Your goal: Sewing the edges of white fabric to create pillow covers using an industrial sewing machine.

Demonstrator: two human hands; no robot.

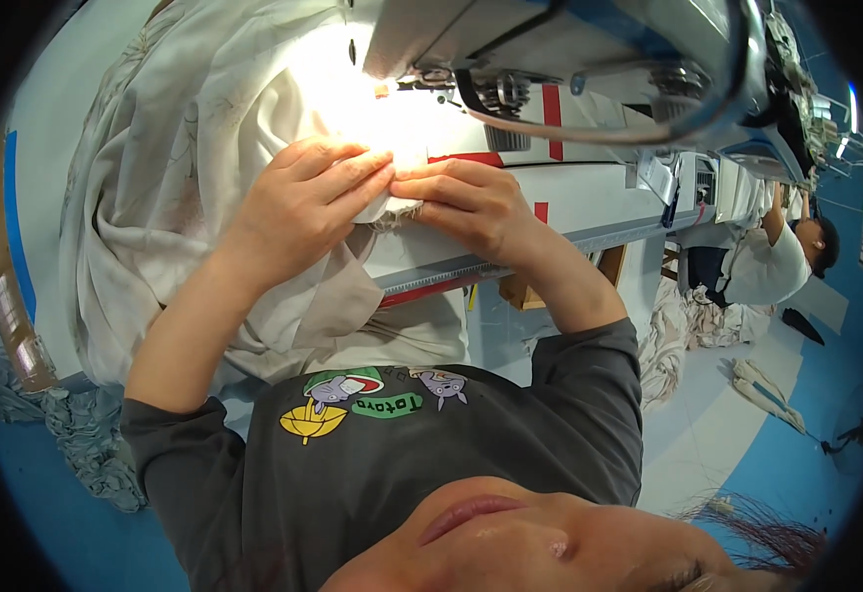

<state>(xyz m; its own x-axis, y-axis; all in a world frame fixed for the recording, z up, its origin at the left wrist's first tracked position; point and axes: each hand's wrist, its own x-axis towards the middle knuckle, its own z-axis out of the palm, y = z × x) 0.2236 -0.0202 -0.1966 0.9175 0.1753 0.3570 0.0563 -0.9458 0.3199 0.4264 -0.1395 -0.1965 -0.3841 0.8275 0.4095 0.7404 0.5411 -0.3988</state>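
Observation:
A big piece of off-white fabric (145,237) is bunched over the left of the work table and hangs down at its front. Its frayed edge shows just below my fingertips. My left hand (298,202) pinches the fabric with its fingers pressed together. Close against it, my right hand (476,207) has its fingers closed on the same edge. Both hands are just in front of a sewing machine (589,59), whose head fills the top of the view. Bright lamp glare hides the needle area and the fabric behind my fingertips.
A measuring strip (451,273) runs along the table's front edge. Red tape (552,118) marks the machine bed. At the right, a person (772,257) works at another station beside heaped cloth (717,321). More grey cloth (91,444) lies at the lower left.

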